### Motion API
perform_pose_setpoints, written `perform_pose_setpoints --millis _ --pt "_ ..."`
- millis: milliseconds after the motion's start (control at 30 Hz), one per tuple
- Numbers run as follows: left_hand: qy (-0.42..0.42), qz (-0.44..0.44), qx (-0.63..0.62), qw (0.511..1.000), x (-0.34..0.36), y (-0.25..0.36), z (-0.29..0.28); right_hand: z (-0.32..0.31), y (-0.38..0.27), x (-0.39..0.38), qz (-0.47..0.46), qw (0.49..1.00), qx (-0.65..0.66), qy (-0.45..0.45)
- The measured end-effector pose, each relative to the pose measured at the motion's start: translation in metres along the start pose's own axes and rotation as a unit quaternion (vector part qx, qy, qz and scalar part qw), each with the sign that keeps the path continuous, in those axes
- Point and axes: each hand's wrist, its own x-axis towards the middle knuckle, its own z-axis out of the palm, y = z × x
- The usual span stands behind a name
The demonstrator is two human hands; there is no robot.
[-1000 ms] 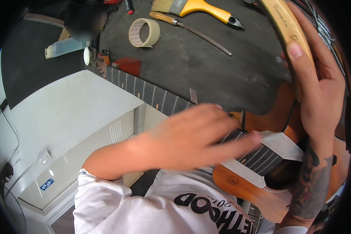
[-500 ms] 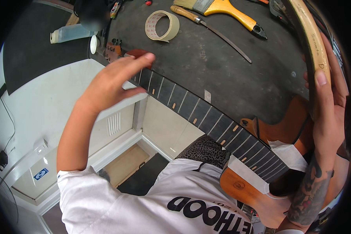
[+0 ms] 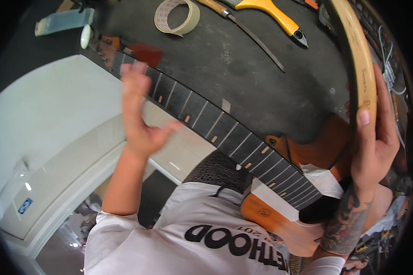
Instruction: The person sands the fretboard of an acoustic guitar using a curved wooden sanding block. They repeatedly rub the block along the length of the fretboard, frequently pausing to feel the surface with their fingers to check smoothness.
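Note:
An acoustic guitar (image 3: 258, 211) lies slantwise across my lap, its dark fretboard (image 3: 219, 123) running up to the left, with metal frets and small pale inlays. White masking strips (image 3: 274, 200) cover the top on both sides of the fretboard. My left hand (image 3: 141, 117), slightly blurred, is over the near edge of the neck close to the headstock (image 3: 108, 49); thumb and fingers are apart and hold nothing. In my right hand (image 3: 374, 146) is a long, pale wooden block (image 3: 355, 50) with a dark side, raised above the guitar body, thumb on its face.
On the dark worktop (image 3: 243, 87) lie a roll of masking tape (image 3: 193, 20), a wooden-handled file (image 3: 257, 39) and a yellow-handled brush (image 3: 273, 16). A clear bottle (image 3: 65, 23) is at the far left. Cables (image 3: 390, 75) hang at the right.
My left hand has turned and swung nearer to me along the neck, its fingers still apart. The block stays in my right hand. The whole view has shifted slightly.

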Motion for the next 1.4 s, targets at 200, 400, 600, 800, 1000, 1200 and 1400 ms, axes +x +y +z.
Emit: perform_pose_setpoints --millis 200,400,600,800,1000,1200,1400 --pt "0.2 -0.077 0.082 0.973 -0.01 -0.07 0.039 0.006 -0.023 0.001 0.032 0.999 0.023 -0.023" --pt "0.291 -0.05 0.077 0.952 -0.005 -0.099 0.069 0.019 -0.049 -0.014 0.101 0.987 -0.001 -0.129" --pt "0.345 0.01 0.15 0.927 -0.01 -0.129 0.072 0.032 -0.052 -0.008 0.055 0.973 -0.016 -0.222" --pt "0.331 0.038 0.175 0.927 -0.014 -0.127 0.071 0.039 -0.042 -0.015 0.047 0.964 -0.009 -0.261" --pt "0.323 0.068 0.193 0.924 -0.013 -0.132 0.067 0.043 -0.046 -0.019 0.08 0.961 -0.009 -0.263" --pt "0.328 0.069 0.205 0.919 -0.011 -0.132 0.069 0.04 -0.047 -0.019 0.08 0.957 -0.031 -0.278" --pt "0.336 0.088 0.23 0.909 -0.012 -0.136 0.069 0.037 -0.047 -0.021 0.027 0.956 -0.06 -0.286"
